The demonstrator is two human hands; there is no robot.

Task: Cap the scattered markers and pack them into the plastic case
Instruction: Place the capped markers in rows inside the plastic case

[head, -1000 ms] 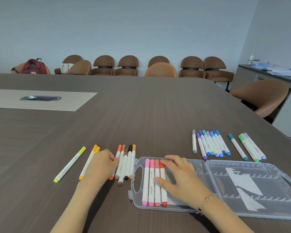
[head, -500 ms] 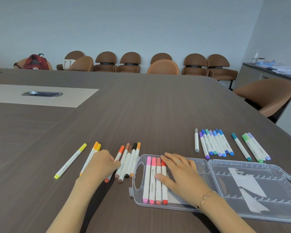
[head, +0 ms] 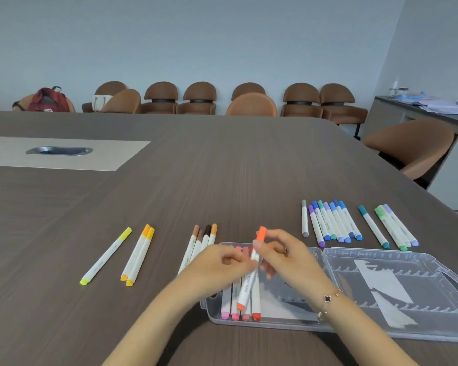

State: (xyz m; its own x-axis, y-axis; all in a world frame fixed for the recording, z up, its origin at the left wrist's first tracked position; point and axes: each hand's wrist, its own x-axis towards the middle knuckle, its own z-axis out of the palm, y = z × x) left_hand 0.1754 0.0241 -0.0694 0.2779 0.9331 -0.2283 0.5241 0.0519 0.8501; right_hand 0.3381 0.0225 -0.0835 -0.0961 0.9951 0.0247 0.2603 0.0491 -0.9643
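Observation:
Both hands hold one orange marker (head: 250, 283) tilted above the open clear plastic case (head: 381, 323). My left hand (head: 217, 268) grips its white barrel. My right hand (head: 283, 254) pinches it near the upper orange cap. Several pink and red markers (head: 239, 311) lie side by side in the case's left half, partly hidden by my hands. Brown, black and orange markers (head: 204, 237) lie just left of the case. A yellow marker (head: 106, 256) and two orange-yellow markers (head: 138, 256) lie further left. Blue, purple and green markers (head: 336, 223) lie behind the case.
The case's right half holds only a white paper insert (head: 381, 289). A metal cable hatch (head: 59, 150) sits in a pale panel at the far left of the table. Brown chairs (head: 407, 149) stand along the far and right edges.
My left hand picked the orange marker out of the brown group and carried it right over the case. My right hand lifted off the packed markers and took hold of it.

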